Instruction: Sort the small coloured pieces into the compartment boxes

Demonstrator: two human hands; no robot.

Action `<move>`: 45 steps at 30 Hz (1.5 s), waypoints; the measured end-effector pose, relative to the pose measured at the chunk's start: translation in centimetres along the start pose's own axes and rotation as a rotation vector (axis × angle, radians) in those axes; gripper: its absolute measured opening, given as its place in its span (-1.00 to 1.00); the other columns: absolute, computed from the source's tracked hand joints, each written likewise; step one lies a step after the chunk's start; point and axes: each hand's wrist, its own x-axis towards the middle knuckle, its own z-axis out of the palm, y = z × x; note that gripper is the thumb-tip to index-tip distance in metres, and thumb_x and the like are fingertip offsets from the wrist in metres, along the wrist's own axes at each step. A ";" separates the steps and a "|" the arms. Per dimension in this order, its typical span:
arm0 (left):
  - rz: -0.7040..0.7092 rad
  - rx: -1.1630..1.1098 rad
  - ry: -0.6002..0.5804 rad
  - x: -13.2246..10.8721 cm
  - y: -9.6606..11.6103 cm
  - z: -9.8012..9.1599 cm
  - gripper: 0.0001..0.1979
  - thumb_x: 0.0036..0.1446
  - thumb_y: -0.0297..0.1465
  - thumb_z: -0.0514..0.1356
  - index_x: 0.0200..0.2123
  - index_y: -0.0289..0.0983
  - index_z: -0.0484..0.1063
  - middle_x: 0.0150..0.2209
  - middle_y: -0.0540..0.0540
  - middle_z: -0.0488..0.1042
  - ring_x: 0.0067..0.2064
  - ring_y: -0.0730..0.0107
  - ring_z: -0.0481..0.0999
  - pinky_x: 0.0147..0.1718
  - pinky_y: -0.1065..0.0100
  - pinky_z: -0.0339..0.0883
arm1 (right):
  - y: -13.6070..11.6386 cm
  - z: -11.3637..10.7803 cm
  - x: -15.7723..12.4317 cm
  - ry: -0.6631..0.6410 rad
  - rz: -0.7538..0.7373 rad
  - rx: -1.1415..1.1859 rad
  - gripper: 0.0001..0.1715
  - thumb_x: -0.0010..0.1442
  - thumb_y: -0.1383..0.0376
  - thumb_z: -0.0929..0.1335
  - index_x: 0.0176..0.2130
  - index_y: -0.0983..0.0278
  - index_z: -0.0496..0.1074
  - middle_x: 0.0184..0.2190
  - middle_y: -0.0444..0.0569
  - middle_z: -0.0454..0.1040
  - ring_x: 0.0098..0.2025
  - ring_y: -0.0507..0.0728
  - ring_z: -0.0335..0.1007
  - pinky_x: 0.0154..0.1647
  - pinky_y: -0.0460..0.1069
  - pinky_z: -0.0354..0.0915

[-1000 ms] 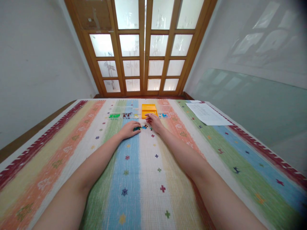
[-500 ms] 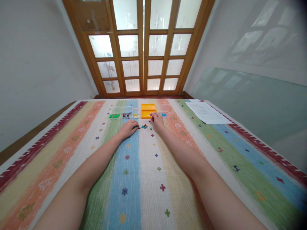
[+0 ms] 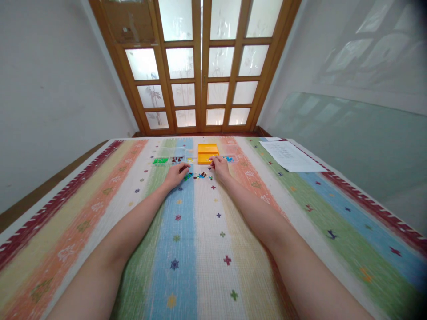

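Both my arms stretch far out over a striped cloth. My left hand (image 3: 176,173) is closed in a pinch just in front of the dark beads in a clear compartment box (image 3: 178,159). My right hand (image 3: 218,165) is also pinched, its fingertips at the near edge of an orange tray (image 3: 207,153). Between the hands lies a small heap of loose coloured beads (image 3: 198,176) on the cloth. What each pinch holds is too small to make out.
The clear box has green pieces (image 3: 160,160) at its left and blue pieces (image 3: 229,158) at its right. A printed white sheet (image 3: 288,155) lies at the far right. The striped cloth (image 3: 200,240) covers the whole surface; wooden glazed doors stand behind it.
My left hand lifted off the bead heap and moved forward towards the dark-bead compartment. My right hand shifted slightly right and forward along the orange tray's near edge.
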 end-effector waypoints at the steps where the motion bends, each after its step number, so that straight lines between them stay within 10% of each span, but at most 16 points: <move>1: -0.038 -0.055 0.031 0.1 -0.3 0.0 -0.75 0.30 -0.32 0.18 -0.02 -0.21 0.57 -0.29 -0.04 0.58 -0.29 0.28 0.52 -0.18 0.23 0.44 | -0.1 0.0 0.0 -0.010 0.007 0.004 -0.72 0.10 0.08 0.34 -0.38 0.22 0.52 -0.54 -0.14 0.41 -0.48 0.04 0.30 -0.42 -0.06 0.20; 14: -0.341 -0.487 0.518 1.6 -6.6 -3.9 -0.69 0.23 -0.32 0.15 -0.04 -0.30 0.54 -0.23 -0.09 0.57 -0.43 0.51 0.40 -0.37 0.45 0.34 | -1.3 -0.1 -0.6 -0.147 0.044 -0.028 -0.79 0.09 0.15 0.38 -0.40 0.23 0.51 -0.55 -0.13 0.44 -0.46 0.06 0.32 -0.40 -0.05 0.23; 25: -0.432 -0.433 0.580 1.5 -9.0 -5.0 -0.47 0.11 -0.48 0.10 0.17 -0.33 0.49 -0.04 -0.20 0.63 -0.49 0.55 0.40 -0.45 0.46 0.31 | -0.8 -0.3 -0.5 -0.170 0.041 -0.058 -0.77 0.10 0.13 0.39 -0.36 0.24 0.52 -0.52 -0.12 0.45 -0.45 0.05 0.34 -0.37 -0.04 0.25; 34: -0.348 -0.120 0.378 1.1 -7.4 -3.7 -0.62 0.26 -0.42 0.10 0.07 -0.28 0.57 -0.14 -0.14 0.64 -0.35 0.34 0.52 -0.24 0.31 0.45 | -0.6 -0.5 -0.3 -0.179 0.041 -0.047 -0.72 0.08 0.08 0.40 -0.34 0.25 0.53 -0.49 -0.10 0.47 -0.43 0.06 0.34 -0.38 -0.04 0.24; 45: 0.243 0.286 -0.189 -0.1 -1.0 -1.0 -0.73 0.35 -0.35 0.13 -0.05 -0.20 0.63 -0.04 -0.14 0.61 0.06 0.16 0.53 0.16 0.12 0.36 | 0.6 -0.4 0.5 -0.183 0.034 -0.047 -0.69 0.06 0.05 0.40 -0.35 0.24 0.52 -0.51 -0.12 0.44 -0.46 0.06 0.33 -0.40 -0.03 0.22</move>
